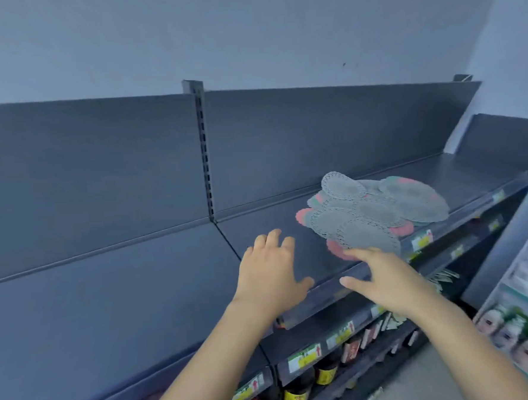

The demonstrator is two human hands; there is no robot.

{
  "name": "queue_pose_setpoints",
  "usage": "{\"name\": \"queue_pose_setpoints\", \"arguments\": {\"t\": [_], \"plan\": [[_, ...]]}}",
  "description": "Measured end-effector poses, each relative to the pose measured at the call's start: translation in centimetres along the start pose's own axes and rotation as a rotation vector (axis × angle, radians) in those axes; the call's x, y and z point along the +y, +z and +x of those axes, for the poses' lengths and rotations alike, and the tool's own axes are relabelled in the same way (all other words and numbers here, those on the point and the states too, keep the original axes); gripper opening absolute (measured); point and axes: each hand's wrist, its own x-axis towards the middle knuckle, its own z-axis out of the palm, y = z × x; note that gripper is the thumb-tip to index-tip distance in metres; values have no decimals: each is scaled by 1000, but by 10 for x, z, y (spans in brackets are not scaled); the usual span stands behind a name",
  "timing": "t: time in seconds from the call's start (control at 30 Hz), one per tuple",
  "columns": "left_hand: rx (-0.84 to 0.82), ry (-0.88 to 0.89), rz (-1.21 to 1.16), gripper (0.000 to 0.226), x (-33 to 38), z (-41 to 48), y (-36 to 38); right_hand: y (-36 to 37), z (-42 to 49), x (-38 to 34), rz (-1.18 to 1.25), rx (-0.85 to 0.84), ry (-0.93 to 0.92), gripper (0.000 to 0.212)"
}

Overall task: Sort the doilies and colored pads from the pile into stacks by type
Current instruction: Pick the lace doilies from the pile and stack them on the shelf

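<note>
nothing sorted yet, no stacks anywhere. the mixed pile of grey lacy paper doilies and pink/green scalloped pads (371, 211) lies on the dark metal shelf (272, 211), near edge right at the fingers of the right hand (385, 285). left hand (272, 273) too: fingers spread, gripping nothing.

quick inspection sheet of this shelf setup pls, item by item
surface: dark top shelf, the pile lies toward its right
job's things: one mixed pile; grey doilies over pink pads and green pads; no sorted stacks yet
clutter: nothing seen
hands: left hand open, spread over the shelf; right hand open, fingertips at the pile's near edge
cables: nothing seen
surroundings: bottles and price tags on lower shelves; plain wall behind
</note>
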Motion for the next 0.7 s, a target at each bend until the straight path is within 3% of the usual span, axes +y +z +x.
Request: {"name": "queue_pose_setpoints", "arguments": {"t": [0.17,0.33,0.5,0.57,0.67,0.7], "plan": [[-66,110,6,69,76,78,38,-34,19,90,-5,36,74,62],[-356,224,203,86,122,155,79,-38,63,150,-26,50,93,64],[-452,247,111,54,143,215,96,-36,117,186,2,-97,38,72],[-520,242,45,43,142,231,92,-40,141,198,2,-173,-11,58],[-506,228,9,25,140,248,89,-48,174,212,22,-199,-66,15],[-485,201,-11,26,138,254,89,-49,184,215,43,-211,-85,23]]}}
